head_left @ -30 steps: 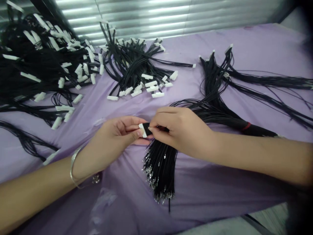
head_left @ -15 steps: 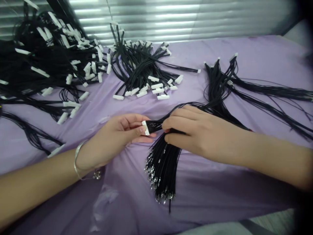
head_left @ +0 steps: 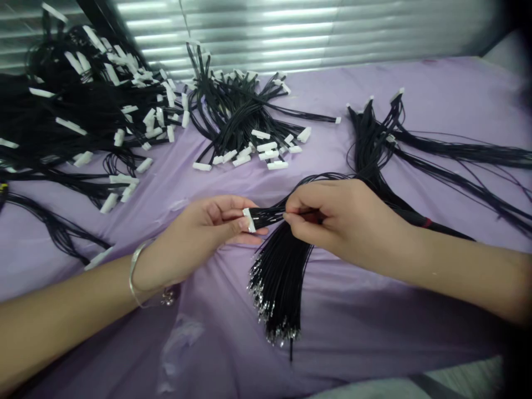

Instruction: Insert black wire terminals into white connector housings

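My left hand (head_left: 199, 227) pinches a white multi-pin connector (head_left: 249, 220) between thumb and fingers. A short run of black wires (head_left: 266, 218) leads from the connector to my right hand (head_left: 332, 221), whose fingertips grip those wires. Beneath my hands, a dense bundle of black wires (head_left: 279, 288) fans down across the cloth, ending in small metal crimped tips (head_left: 274, 331). Behind my right wrist, a thick part of the bundle (head_left: 415, 219) carries a red band.
Several heaps of black wires with white connectors (head_left: 245, 119) lie on the lilac cloth (head_left: 436, 77) at the back and left. Another loose wire bundle (head_left: 374, 141) spreads toward the right. Metal slatted blinds (head_left: 291, 33) stand behind the cloth.
My right hand's fingertips have slid rightward along the wires, away from the connector. My left hand keeps the connector in nearly the same place.
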Available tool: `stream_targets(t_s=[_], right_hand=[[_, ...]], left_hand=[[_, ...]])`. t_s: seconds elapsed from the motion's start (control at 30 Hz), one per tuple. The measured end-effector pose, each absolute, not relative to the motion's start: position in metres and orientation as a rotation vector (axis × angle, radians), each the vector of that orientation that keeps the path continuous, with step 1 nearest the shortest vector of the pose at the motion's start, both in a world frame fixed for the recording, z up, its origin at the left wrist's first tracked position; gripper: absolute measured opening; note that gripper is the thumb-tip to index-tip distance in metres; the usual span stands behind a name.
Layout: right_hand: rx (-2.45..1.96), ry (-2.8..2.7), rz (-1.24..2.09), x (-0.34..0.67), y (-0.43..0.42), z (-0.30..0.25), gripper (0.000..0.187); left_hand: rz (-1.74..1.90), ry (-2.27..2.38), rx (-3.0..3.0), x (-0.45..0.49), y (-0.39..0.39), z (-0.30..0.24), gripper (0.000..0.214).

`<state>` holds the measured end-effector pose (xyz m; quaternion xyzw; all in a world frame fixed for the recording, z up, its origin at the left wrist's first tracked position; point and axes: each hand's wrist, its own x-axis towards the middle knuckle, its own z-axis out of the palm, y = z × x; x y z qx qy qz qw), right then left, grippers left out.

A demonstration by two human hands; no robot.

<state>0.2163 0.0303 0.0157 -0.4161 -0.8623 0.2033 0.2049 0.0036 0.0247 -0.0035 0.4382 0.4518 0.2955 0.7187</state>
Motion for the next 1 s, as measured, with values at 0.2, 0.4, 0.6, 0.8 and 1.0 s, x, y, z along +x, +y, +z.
stream_targets(t_s=[0.2, 0.4, 0.6, 0.8, 1.0], right_hand=[[-1.248, -2.333, 0.667, 0.215, 0.031, 0.017, 0.012], [-1.254, -2.353, 0.666, 0.213, 0.031, 0.016, 0.013], [-1.208, -2.341, 0.663, 0.213, 0.029, 0.015, 0.012], [-1.251, -2.349, 0.633, 0.210, 0.030, 0.014, 0.011], [-1.317, -2.444, 0.560, 0.201, 0.029, 0.010, 0.013]], left_hand=[[0.665, 0.999, 0.960, 0.004, 0.024, -0.003, 0.014], [0.656, 0.993, 0.966, 0.004, 0.025, -0.003, 0.014], [0.658, 1.008, 0.988, 0.003, 0.025, -0.004, 0.014], [0.628, 1.001, 1.022, 0.004, 0.026, -0.005, 0.014], [0.618, 0.975, 1.054, 0.004, 0.026, -0.005, 0.011]])
